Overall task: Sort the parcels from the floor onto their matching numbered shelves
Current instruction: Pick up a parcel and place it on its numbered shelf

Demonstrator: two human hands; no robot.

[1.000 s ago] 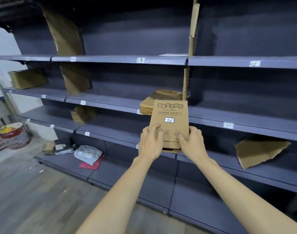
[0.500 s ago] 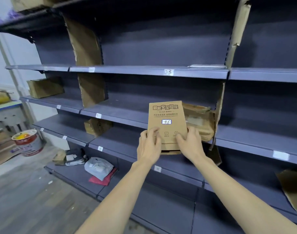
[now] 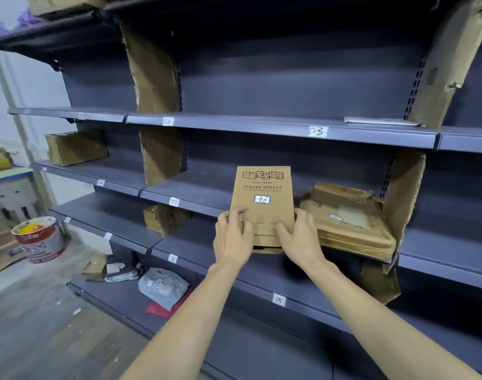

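Note:
I hold a flat brown cardboard parcel (image 3: pixel 263 193) upright in front of the dark shelving; a white sticker on its face reads 06. My left hand (image 3: pixel 233 235) grips its lower left edge and my right hand (image 3: pixel 299 237) its lower right edge. A second thinner brown piece shows just under it between my hands. Shelf labels 04 (image 3: pixel 168 121), 03 (image 3: pixel 317 131), 09 (image 3: pixel 174 201), 16 (image 3: pixel 172 258) and 15 (image 3: pixel 278 299) are stuck on the shelf edges. The parcel hangs level with the shelf to the right of label 09.
A stack of flat brown parcels (image 3: pixel 349 223) lies on the shelf right of my hands. Cardboard dividers (image 3: pixel 155 78) stand between bays. A brown box (image 3: pixel 75 146) sits far left. Grey and red mailers (image 3: pixel 163 289) lie on the bottom shelf. A paint bucket (image 3: pixel 39 239) stands on the floor.
My view has shifted left and closer along the shelves, so labels 04, 09, 16 and 15 have come into sight. Both hands keep the same grip on the parcel.

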